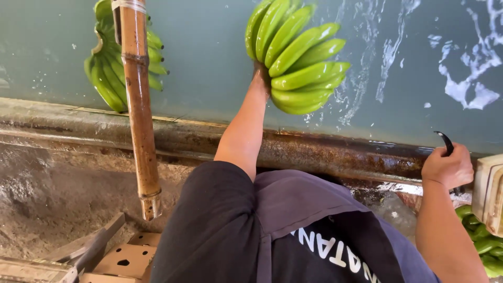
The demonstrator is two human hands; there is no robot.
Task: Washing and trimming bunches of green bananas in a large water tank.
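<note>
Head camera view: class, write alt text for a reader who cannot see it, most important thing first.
Seen from above, a person's left hand holds a bunch of green bananas over a water tank, while the right hand grips a small curved dark knife at the tank's rusty rim. Another green bunch floats behind a bamboo pole on the left.

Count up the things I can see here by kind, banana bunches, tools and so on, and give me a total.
Green banana bunches: 3 (held over the water, floating by the pole, lower right)
Bamboo poles: 1
Curved dark tools: 1
Cardboard boxes: 1
Total: 6
</note>
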